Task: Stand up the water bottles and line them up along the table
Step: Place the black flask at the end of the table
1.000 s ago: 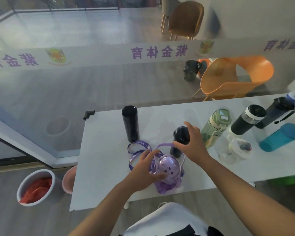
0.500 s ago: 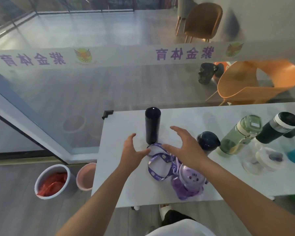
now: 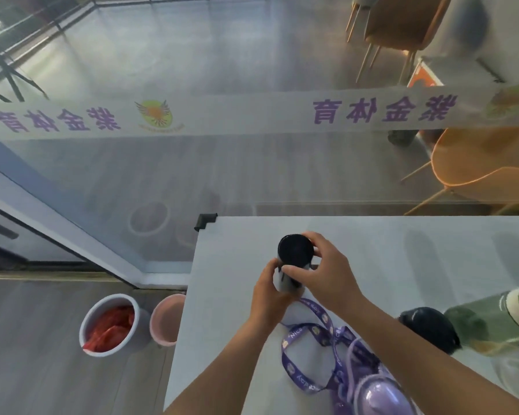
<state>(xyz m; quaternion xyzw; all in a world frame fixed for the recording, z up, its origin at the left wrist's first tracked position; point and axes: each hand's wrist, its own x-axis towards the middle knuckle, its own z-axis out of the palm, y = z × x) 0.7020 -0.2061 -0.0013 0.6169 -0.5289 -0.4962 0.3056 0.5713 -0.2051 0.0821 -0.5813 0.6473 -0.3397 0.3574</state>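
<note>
A tall black bottle (image 3: 295,253) stands upright near the far left corner of the white table (image 3: 402,253). My left hand (image 3: 271,298) grips its side from the left and my right hand (image 3: 330,274) wraps it from the right. Nearer to me stands a purple bottle (image 3: 378,396) with a purple strap (image 3: 309,354) spread on the table. To the right sit a black-capped bottle (image 3: 430,329) and a green bottle (image 3: 498,319), cut by the frame edge.
Left of the table, on the floor, stand a white bucket (image 3: 110,324) with red contents and a pink bucket (image 3: 167,320). A glass wall with a banner (image 3: 252,115) runs just behind the table; an orange chair (image 3: 486,169) is beyond it.
Both hands left the purple bottle, reached forward and closed around the tall black bottle. The view shifted left and closer, so the bottles on the right dropped out of frame.
</note>
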